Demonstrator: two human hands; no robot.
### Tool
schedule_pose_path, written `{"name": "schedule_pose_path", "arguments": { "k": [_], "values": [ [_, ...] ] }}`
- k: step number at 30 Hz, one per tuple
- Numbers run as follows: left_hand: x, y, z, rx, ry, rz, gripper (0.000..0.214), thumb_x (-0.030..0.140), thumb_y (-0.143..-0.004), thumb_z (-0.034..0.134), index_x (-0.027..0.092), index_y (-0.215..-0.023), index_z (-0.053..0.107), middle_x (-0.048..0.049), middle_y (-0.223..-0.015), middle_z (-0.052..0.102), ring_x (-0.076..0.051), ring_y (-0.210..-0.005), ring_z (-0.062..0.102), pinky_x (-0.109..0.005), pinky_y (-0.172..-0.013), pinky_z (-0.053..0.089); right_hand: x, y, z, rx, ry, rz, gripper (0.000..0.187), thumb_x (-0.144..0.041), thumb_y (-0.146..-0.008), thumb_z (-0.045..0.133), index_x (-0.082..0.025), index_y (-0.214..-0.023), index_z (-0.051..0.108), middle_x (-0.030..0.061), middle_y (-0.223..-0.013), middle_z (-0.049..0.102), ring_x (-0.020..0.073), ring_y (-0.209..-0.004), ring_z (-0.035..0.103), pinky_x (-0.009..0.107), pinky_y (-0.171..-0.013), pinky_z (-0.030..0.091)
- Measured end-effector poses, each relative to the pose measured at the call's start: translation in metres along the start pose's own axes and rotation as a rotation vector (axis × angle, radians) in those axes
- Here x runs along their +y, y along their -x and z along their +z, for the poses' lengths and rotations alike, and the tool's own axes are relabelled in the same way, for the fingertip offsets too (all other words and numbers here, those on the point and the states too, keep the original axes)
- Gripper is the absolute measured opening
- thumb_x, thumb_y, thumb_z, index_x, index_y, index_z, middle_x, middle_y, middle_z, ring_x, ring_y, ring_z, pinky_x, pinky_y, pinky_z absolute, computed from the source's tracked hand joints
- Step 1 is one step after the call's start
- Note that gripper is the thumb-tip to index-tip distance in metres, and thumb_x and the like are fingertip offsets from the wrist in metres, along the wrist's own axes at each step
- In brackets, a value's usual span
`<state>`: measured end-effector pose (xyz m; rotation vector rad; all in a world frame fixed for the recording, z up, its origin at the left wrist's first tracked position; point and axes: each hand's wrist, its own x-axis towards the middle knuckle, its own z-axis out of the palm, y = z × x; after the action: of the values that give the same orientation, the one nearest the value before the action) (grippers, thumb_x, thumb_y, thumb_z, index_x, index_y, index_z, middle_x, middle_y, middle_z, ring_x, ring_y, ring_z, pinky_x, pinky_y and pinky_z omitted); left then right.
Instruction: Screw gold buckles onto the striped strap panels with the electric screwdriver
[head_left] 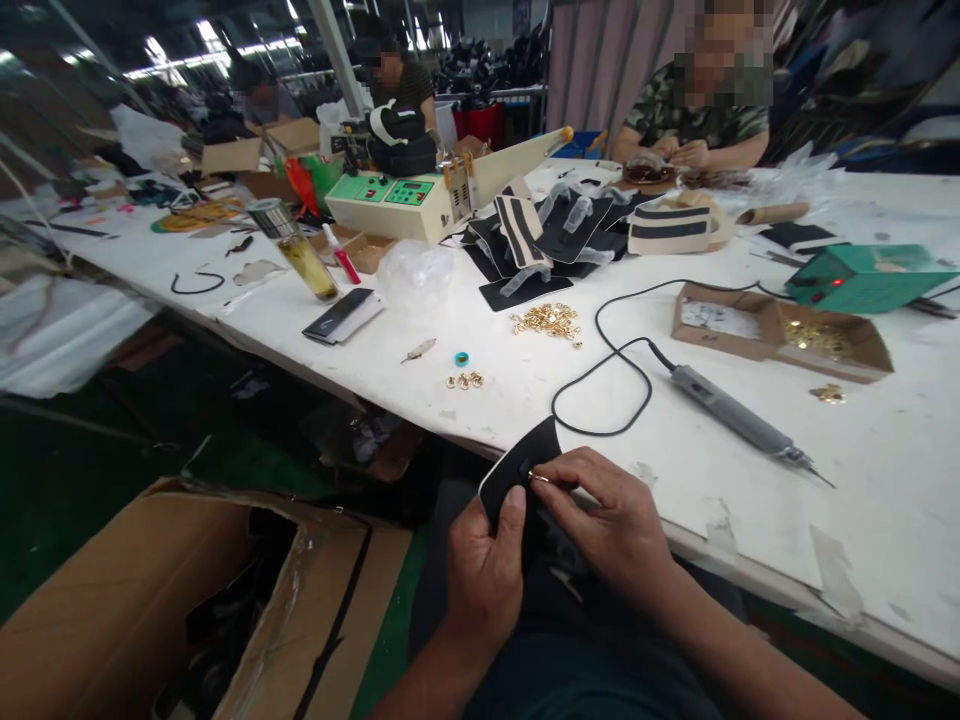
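Note:
My left hand [486, 560] grips a black flat panel [512, 472] with a pale edge, its thumb pressed on the face. Between thumb and forefinger of my right hand [611, 505] is a small gold metal fitting [538, 477], held against the panel's face. Its exact shape is mostly covered by the fingers. Just past the table edge lie a few gold fittings [465, 381] and a small blue ring-shaped item [461, 358]. A pile of gold fittings [547, 320] sits farther back. To the right rests a grey corded electric screwdriver [731, 412], its thin tip toward me.
Cardboard trays [784, 330] with small parts stand at right, near a green power box [870, 275]. Black panels [570, 230] are heaped mid-table before a cream machine [401, 205]. An open carton [225, 590] is at lower left. A co-worker [697, 120] sits across the table.

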<state>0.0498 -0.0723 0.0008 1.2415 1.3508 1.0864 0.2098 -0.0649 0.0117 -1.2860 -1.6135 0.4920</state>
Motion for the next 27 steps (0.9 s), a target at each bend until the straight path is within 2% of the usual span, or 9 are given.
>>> {"name": "schedule_pose_path", "arguments": {
  "k": [5,10,14,18,20,22,24,27],
  "values": [
    [0.003,0.011,0.006,-0.015,-0.066,0.064,0.039,0.048,-0.097,0.065,0.021,-0.121,0.079,-0.0077,-0.11,0.081,-0.031,-0.104,0.073,-0.035,-0.095,0.055,0.001,0.009,-0.007,0.101,0.068,0.014,0.007,-0.027,-0.097,0.07,-0.027,-0.092,0.074,0.0036,-0.085,0.078,0.0198,-0.077,0.072,0.033,-0.071,0.058],
    [0.007,0.018,0.011,-0.028,-0.074,0.105,0.034,0.044,-0.098,0.065,0.022,-0.12,0.079,-0.0076,-0.11,0.08,-0.03,-0.104,0.072,-0.032,-0.091,0.055,0.004,0.016,-0.006,0.137,0.108,-0.1,0.011,-0.019,-0.097,0.07,-0.027,-0.102,0.075,0.0032,-0.093,0.079,0.0196,-0.081,0.073,0.035,-0.075,0.056],
    [0.014,0.021,0.012,-0.101,-0.043,0.131,0.04,0.048,-0.097,0.064,0.022,-0.125,0.075,-0.0092,-0.115,0.077,-0.03,-0.107,0.07,-0.035,-0.098,0.053,0.0,0.022,-0.009,0.099,0.112,-0.149,0.035,-0.016,-0.093,0.068,-0.028,-0.126,0.07,0.0063,-0.108,0.077,0.0224,-0.094,0.072,0.039,-0.082,0.056],
    [0.02,0.025,0.008,-0.161,0.057,0.123,0.065,0.068,-0.09,0.063,0.022,-0.135,0.07,-0.013,-0.131,0.072,-0.037,-0.12,0.065,-0.041,-0.107,0.051,-0.006,0.029,-0.018,-0.052,0.075,-0.164,0.071,-0.026,-0.085,0.075,-0.028,-0.151,0.05,0.013,-0.135,0.065,0.0302,-0.122,0.063,0.047,-0.1,0.054],
    [0.022,0.029,0.008,-0.181,0.065,0.133,0.072,0.073,-0.088,0.061,0.022,-0.138,0.069,-0.0142,-0.137,0.068,-0.04,-0.128,0.061,-0.044,-0.112,0.048,-0.006,0.033,-0.02,-0.107,0.091,-0.173,0.083,-0.031,-0.081,0.08,-0.028,-0.155,0.043,0.0147,-0.14,0.062,0.0327,-0.126,0.06,0.05,-0.103,0.053],
    [0.023,0.035,0.008,-0.23,0.084,0.148,0.076,0.075,-0.089,0.058,0.023,-0.144,0.065,-0.0151,-0.143,0.064,-0.042,-0.133,0.057,-0.046,-0.114,0.047,-0.003,0.035,-0.018,-0.063,0.117,-0.163,0.075,-0.026,-0.081,0.078,-0.029,-0.15,0.048,0.0133,-0.135,0.066,0.0327,-0.123,0.062,0.051,-0.103,0.052],
    [0.024,0.04,0.01,-0.284,0.129,0.124,0.083,0.077,-0.086,0.06,0.023,-0.149,0.06,-0.0163,-0.149,0.059,-0.043,-0.134,0.056,-0.045,-0.108,0.052,-0.001,0.037,-0.016,0.034,0.112,-0.106,0.055,-0.017,-0.084,0.069,-0.03,-0.137,0.058,0.0095,-0.125,0.072,0.0303,-0.115,0.066,0.05,-0.101,0.051],
    [0.024,0.039,0.012,-0.299,0.16,0.106,0.08,0.07,-0.086,0.068,0.025,-0.151,0.058,-0.0159,-0.153,0.055,-0.04,-0.128,0.061,-0.039,-0.094,0.06,-0.002,0.033,-0.023,0.061,-0.021,0.091,0.026,-0.022,-0.092,0.061,-0.028,-0.116,0.071,0.0054,-0.109,0.077,0.0263,-0.101,0.07,0.042,-0.092,0.054]
  ]
}}
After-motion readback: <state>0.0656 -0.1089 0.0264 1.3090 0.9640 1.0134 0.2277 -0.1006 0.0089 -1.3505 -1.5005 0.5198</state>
